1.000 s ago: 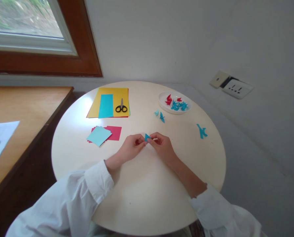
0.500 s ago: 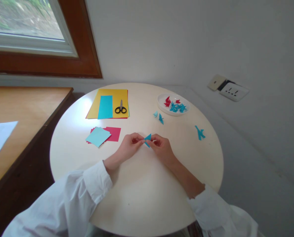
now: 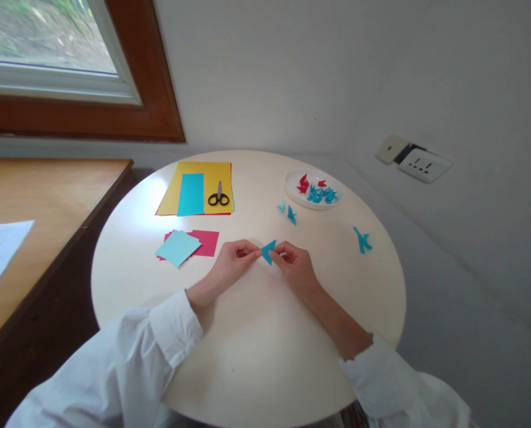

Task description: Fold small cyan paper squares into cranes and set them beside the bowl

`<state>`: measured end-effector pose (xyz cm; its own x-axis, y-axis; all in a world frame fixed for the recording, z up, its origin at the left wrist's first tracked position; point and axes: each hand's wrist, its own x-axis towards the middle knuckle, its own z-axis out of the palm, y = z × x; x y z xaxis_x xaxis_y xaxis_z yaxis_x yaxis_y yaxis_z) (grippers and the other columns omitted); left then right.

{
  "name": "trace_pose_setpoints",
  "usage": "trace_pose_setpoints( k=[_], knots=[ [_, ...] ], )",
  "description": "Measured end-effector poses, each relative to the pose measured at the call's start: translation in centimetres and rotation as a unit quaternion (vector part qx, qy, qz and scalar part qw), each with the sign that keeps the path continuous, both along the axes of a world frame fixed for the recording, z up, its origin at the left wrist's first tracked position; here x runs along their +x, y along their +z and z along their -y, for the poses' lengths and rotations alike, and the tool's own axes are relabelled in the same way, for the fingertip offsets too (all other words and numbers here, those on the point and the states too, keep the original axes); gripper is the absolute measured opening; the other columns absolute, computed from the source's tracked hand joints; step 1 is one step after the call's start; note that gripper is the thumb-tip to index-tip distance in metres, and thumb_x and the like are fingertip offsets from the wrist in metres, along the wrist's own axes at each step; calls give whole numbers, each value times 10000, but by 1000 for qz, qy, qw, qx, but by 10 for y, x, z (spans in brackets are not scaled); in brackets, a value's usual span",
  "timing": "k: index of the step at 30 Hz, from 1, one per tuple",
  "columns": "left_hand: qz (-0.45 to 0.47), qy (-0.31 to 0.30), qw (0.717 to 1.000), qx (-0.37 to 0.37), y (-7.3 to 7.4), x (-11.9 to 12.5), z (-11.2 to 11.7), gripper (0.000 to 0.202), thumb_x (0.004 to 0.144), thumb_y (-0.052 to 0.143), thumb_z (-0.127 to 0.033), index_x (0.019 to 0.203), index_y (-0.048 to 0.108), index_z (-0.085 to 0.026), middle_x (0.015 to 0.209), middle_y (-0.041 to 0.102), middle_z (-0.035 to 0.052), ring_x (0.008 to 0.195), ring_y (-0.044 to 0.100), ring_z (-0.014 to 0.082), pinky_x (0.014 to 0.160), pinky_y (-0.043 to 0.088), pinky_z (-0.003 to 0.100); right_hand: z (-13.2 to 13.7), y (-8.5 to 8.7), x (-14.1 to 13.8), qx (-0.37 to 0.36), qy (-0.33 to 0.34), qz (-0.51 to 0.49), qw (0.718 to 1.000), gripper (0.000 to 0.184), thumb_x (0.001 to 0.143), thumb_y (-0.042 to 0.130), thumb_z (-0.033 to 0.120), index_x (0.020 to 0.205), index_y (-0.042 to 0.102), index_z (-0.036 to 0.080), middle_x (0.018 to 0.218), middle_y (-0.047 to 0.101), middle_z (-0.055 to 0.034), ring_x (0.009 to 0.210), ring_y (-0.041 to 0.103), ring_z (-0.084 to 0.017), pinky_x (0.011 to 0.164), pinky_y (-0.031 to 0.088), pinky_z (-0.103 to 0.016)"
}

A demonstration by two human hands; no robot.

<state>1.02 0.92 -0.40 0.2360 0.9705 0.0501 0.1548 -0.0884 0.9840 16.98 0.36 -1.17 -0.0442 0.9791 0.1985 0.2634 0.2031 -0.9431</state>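
White paper [image 3: 6,241] lies on a wooden desk [image 3: 60,196] below a window [image 3: 46,35].

A round white table [image 3: 256,356] spreads beneath the hands [image 3: 235,260]. Ahead of them rises a plain pale wall [image 3: 265,77]; ahead and far left, a window [image 3: 46,35] in a brown frame [image 3: 162,83] shows blurred greenery. Well left stands a wooden desk [image 3: 64,190], dark below. To their right, a socket [image 3: 426,166] adjoins a beige plate [image 3: 392,148]. Glare whitens the tabletop ahead-left.
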Motion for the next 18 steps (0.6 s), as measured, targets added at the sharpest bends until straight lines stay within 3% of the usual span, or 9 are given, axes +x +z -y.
trace_pose_setpoints(
  k=[4,11,18],
  knots=[
    [-8,10,1000,4,1,-1,1,241,705,601,-363,653,597,-128,565,526,-12,510,421,82,463,302,208,1,1,-1,-11,11,1,1000,173,679,622,339,631,586,177,624,561,8,568,469,-112,501,350,-234],
    [-2,-29,1000,3,-4,0,-1,258,725,603,-394,724,635,-138,681,616,15,598,500,105,536,366,223,3,2,-1,-6,3,-3,1000,261,679,626,349,531,481,189,510,462,52,467,360,-79,463,300,-232],
    [-35,-9,999,26,-2,1,1,271,725,587,-384,624,556,-135,558,506,-18,508,408,79,461,292,208,0,2,-2,-15,-8,-31,999,184,672,625,356,643,594,177,637,572,3,583,494,-118,517,380,-234]
  ],
)
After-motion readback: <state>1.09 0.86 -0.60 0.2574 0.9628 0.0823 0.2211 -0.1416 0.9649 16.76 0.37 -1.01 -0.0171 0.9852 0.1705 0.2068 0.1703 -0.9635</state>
